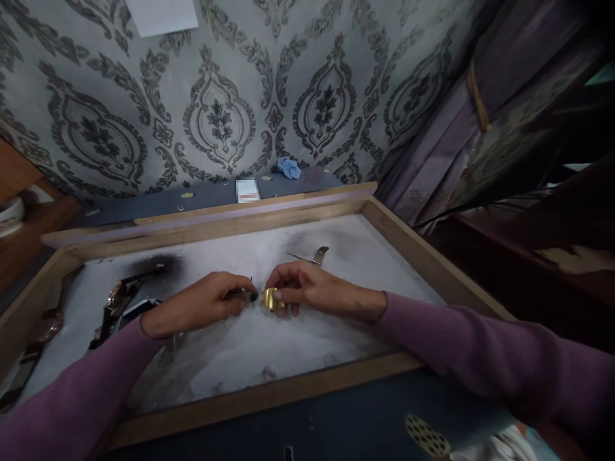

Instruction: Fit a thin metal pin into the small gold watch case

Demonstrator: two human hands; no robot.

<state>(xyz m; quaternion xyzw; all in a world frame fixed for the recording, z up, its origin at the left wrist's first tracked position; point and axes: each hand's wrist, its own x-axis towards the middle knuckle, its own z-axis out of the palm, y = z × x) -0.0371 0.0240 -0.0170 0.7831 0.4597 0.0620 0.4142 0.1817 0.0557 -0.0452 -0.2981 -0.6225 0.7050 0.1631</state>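
My right hand [310,287] is closed on a shiny gold-coloured metal piece [271,299], pinched between thumb and fingers above the white board [331,346]. Its curved face looks like part of a watch, but the exact kind does not show. Just left of it is my left hand [211,299], its fingers curled round a small dark thing [252,296] that is mostly hidden. A small gap separates the two hands. Behind my right hand lie a thin pointed metal tool [300,257] and a short curved metal piece [321,255].
A raised wooden frame [394,237] surrounds the board. Wristwatches [116,294] with dark straps lie at the left, and another watch [50,328] sits by the left edge. Beyond the frame are a crumpled blue cloth [289,168] and a small white packet [247,190].
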